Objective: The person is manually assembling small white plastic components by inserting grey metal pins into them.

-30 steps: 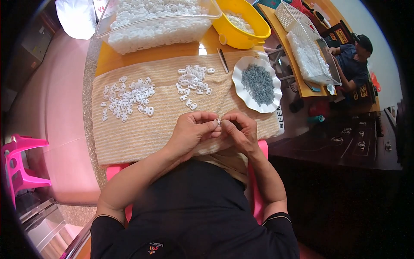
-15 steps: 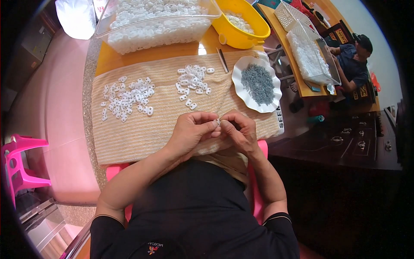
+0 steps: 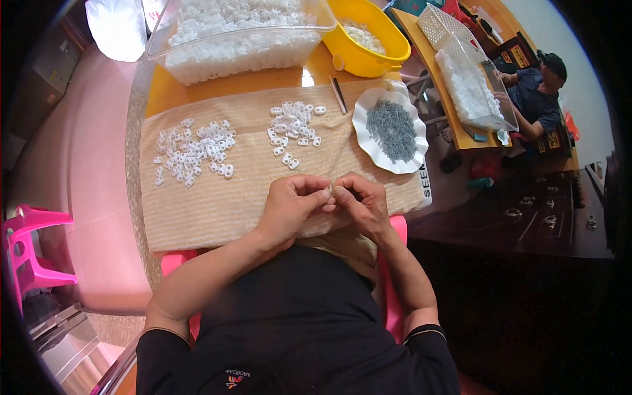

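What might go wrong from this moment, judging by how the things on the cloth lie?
The small piece at the fingertips of the left hand and right hand is mostly hidden and might slip.
The plate of loose grey pieces could spill if bumped.
A tug on the cloth might scatter the white pieces.

The right hand [image 3: 365, 204] now sits a little further left, its thumb and fingertips pressed up against those of the left hand [image 3: 288, 204]. The white piece [image 3: 330, 188] pinched there, easier to make out before, is now mostly covered. Across the room, a co-worker's hand [image 3: 503, 100] has come into sight at the clear box [image 3: 495, 122]. The view shifts slightly, carrying the plate [image 3: 359, 135] and yellow tub [image 3: 334, 49] a touch leftward in it.
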A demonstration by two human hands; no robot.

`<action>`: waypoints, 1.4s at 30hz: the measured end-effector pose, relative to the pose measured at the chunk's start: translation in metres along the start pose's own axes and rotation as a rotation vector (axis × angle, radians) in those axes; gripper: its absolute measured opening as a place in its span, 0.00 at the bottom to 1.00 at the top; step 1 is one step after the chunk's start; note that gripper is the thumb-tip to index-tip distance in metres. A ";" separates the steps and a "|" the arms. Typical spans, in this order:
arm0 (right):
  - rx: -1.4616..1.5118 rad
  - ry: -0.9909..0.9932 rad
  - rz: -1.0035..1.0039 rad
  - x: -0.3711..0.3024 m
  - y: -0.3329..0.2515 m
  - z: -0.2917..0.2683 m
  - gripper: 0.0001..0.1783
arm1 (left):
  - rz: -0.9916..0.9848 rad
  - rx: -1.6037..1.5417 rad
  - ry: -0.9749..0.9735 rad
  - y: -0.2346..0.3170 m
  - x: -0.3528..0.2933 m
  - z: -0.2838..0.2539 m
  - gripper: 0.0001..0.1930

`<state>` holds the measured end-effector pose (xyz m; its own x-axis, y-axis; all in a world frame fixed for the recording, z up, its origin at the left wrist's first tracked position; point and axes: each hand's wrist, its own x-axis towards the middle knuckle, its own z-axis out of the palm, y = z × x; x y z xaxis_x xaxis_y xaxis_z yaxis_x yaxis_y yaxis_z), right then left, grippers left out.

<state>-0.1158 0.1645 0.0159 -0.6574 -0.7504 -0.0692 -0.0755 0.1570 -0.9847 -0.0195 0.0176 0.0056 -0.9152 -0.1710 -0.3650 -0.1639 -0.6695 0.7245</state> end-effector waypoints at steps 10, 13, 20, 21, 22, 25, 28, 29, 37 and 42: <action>0.047 0.013 0.022 0.001 0.002 -0.005 0.07 | -0.039 -0.063 -0.019 0.006 0.000 0.002 0.08; 0.093 0.000 0.022 0.000 0.000 -0.005 0.07 | -0.030 -0.063 -0.036 0.004 0.003 -0.001 0.09; 0.214 -0.006 0.045 0.001 0.007 -0.010 0.09 | -0.055 -0.098 -0.018 0.008 0.003 -0.001 0.10; 0.216 -0.006 0.059 0.001 0.008 -0.010 0.09 | -0.055 -0.096 -0.014 0.008 0.003 -0.002 0.10; 0.216 -0.008 0.062 0.002 0.007 -0.009 0.09 | -0.056 -0.095 -0.010 0.008 0.003 -0.002 0.10; 0.224 -0.006 0.068 0.001 0.005 -0.009 0.09 | -0.056 -0.102 -0.011 0.009 0.001 0.000 0.10; 0.222 -0.016 0.047 0.002 0.005 -0.009 0.08 | -0.053 -0.109 -0.019 0.008 0.002 -0.001 0.10; 0.215 -0.015 0.054 0.002 0.005 -0.009 0.08 | -0.053 -0.109 -0.018 0.007 0.003 -0.002 0.10; 0.171 -0.006 0.075 0.002 0.002 -0.007 0.06 | -0.037 -0.128 -0.035 0.007 0.003 -0.002 0.09; 0.146 -0.004 0.091 0.002 -0.002 -0.006 0.06 | -0.040 -0.115 -0.043 0.007 0.002 -0.002 0.09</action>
<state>-0.1212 0.1664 0.0187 -0.6537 -0.7398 -0.1591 0.0935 0.1297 -0.9871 -0.0216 0.0109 0.0085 -0.9243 -0.1130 -0.3645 -0.1592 -0.7539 0.6374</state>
